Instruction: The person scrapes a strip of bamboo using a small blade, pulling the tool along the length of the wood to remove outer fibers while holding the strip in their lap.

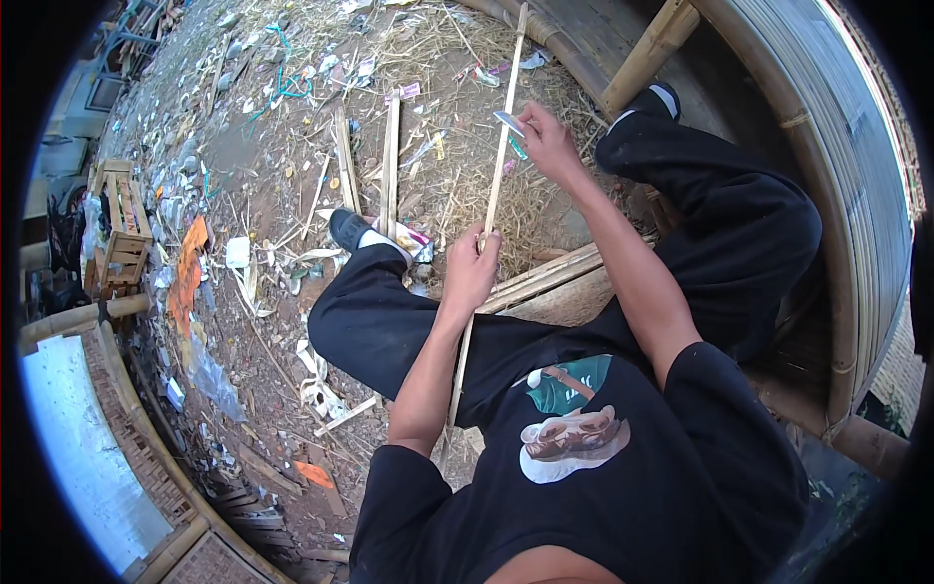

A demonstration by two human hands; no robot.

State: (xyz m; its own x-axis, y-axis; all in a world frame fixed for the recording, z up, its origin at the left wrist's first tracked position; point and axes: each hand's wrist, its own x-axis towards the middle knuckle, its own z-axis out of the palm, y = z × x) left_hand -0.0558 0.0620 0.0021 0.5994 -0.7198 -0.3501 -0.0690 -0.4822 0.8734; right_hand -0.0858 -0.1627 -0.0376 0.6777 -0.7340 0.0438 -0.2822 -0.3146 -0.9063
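As we read the clock from the left hand (473, 268), with twelve at the top of the view, the long bamboo strip (496, 185) slants from just past twelve to just past six, its lower stretch beside our thigh. Our left fingers are curled closed around its middle. At one o'clock, our right hand (549, 144) pinches a small blade (508, 122) that lies across the strip; whether its edge bites, we cannot tell. We judge the strip already split narrow, with its surface perhaps partly worked; how much remains is unclear. Split bamboo pieces (545, 277) lie at three, near our hand. Two pale slats (391, 161) stretch out around eleven, seemingly untouched by the blade for now. Farther out at nine are an orange sheet (188, 273) and a wooden crate (126, 229).
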